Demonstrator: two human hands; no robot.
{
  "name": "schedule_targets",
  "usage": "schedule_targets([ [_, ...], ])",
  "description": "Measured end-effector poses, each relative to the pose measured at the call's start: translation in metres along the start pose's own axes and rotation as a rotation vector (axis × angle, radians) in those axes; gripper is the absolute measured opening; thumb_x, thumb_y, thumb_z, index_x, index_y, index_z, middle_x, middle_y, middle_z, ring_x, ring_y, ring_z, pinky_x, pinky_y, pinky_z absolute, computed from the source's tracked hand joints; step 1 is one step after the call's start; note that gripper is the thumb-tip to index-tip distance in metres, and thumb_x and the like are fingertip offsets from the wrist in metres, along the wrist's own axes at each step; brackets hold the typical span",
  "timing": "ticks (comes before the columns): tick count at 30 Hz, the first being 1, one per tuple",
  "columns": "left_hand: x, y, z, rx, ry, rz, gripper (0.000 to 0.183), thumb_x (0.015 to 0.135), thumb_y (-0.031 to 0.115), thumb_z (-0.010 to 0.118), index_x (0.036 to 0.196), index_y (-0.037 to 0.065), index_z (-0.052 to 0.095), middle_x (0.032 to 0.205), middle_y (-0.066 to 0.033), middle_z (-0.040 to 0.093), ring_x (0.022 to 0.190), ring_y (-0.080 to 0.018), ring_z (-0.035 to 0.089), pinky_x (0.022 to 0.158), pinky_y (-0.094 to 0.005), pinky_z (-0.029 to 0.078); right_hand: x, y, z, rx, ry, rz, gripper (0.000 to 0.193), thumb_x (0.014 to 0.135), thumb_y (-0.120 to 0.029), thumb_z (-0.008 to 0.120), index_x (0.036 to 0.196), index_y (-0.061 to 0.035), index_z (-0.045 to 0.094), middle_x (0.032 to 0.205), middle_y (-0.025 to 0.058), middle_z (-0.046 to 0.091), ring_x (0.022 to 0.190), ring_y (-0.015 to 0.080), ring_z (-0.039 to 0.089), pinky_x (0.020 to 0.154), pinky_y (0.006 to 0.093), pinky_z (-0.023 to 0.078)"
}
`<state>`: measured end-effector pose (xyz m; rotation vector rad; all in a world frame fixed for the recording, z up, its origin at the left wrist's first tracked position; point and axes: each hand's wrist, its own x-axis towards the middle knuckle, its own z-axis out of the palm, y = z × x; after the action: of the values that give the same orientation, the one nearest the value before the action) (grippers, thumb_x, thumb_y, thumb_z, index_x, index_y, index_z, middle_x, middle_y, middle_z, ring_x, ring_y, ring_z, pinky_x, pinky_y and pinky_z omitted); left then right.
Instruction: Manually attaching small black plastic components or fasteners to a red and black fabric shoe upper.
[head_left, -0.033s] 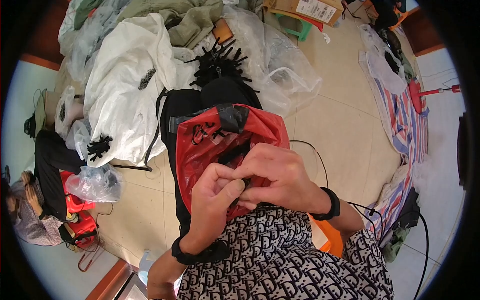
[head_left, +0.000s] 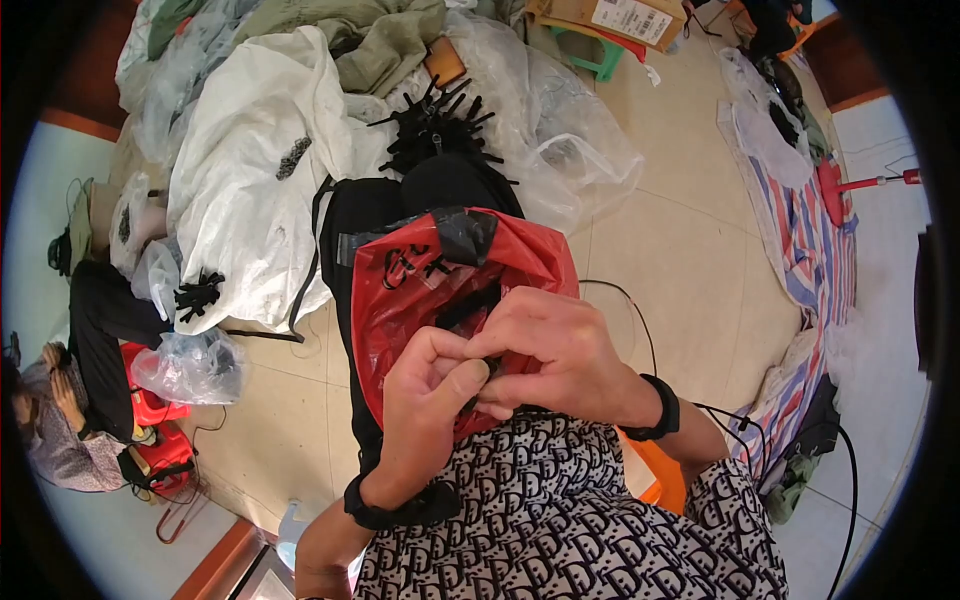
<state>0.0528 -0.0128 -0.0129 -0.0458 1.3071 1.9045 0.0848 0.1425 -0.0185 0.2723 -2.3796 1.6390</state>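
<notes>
A red plastic bag (head_left: 535,250) lies open on my lap, with black tape and dark marks on its rim. Both my hands meet over its mouth. My left hand (head_left: 425,400) is closed, thumb pressed against the fingers. My right hand (head_left: 555,345) pinches toward it from the right. Between the fingertips shows a small dark piece (head_left: 468,403), mostly hidden, so I cannot tell its kind. Deeper in the bag is some black material (head_left: 468,308). Beyond my knees sits a spiky bundle of black strips (head_left: 435,135).
White sacking (head_left: 250,130) with a smaller black bundle (head_left: 198,295) spreads at left. Clear plastic bags (head_left: 580,150) lie ahead, near a cardboard box (head_left: 610,20) on a green stool (head_left: 597,58). Striped sheeting (head_left: 800,250) lines the right. Another person's hand (head_left: 68,390) shows at far left.
</notes>
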Motion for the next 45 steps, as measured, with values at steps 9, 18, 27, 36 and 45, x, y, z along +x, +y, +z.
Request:
schedule_targets([
  [9,-0.004,-0.003,0.005,-0.097,-0.006,0.005,0.008,0.085,0.004,0.048,0.088,-0.002,0.044,0.077,-0.0129,0.058,0.063,-0.0175,0.061,0.057,-0.0282,0.052,-0.002,-0.005,-0.002,-0.02,0.015,-0.024,0.028,0.053,-0.004,0.072,0.08,-0.005,0.064,0.071,0.0051,0.056,0.062,0.0169,0.056,0.05,0.0253,0.043],
  [18,-0.005,-0.002,0.003,-0.186,-0.032,-0.039,0.009,0.084,0.005,0.049,0.088,-0.001,0.044,0.078,-0.013,0.057,0.063,-0.0187,0.06,0.058,-0.0291,0.052,-0.003,-0.005,-0.003,0.063,-0.015,0.014,0.031,0.053,-0.004,0.073,0.083,-0.0042,0.064,0.07,0.0046,0.056,0.063,0.0153,0.055,0.049,0.0241,0.042],
  [27,-0.004,0.0,0.001,-0.18,-0.036,-0.033,0.009,0.086,0.006,0.045,0.089,-0.002,0.044,0.08,-0.0148,0.058,0.064,-0.0192,0.06,0.058,-0.0293,0.051,-0.003,-0.008,-0.003,0.108,-0.026,0.075,0.031,0.054,-0.003,0.073,0.084,-0.0026,0.064,0.073,0.0055,0.057,0.064,0.0156,0.055,0.051,0.0241,0.044],
  [36,-0.002,-0.002,0.001,-0.212,0.013,-0.107,0.01,0.087,0.008,0.044,0.089,-0.001,0.045,0.082,-0.0132,0.058,0.068,-0.0164,0.059,0.061,-0.0282,0.051,-0.007,-0.003,-0.004,0.087,-0.015,0.049,0.029,0.055,-0.003,0.074,0.081,-0.0014,0.062,0.076,0.0073,0.058,0.068,0.0178,0.057,0.057,0.0259,0.046],
  [45,0.0,-0.001,0.001,-0.157,0.048,-0.042,0.011,0.087,0.011,0.046,0.088,-0.001,0.047,0.078,-0.0103,0.058,0.068,-0.0138,0.058,0.064,-0.026,0.048,-0.013,-0.001,-0.002,0.046,0.045,0.025,0.027,0.054,-0.004,0.075,0.077,-0.0029,0.061,0.08,0.0074,0.061,0.071,0.0197,0.059,0.06,0.0276,0.046],
])
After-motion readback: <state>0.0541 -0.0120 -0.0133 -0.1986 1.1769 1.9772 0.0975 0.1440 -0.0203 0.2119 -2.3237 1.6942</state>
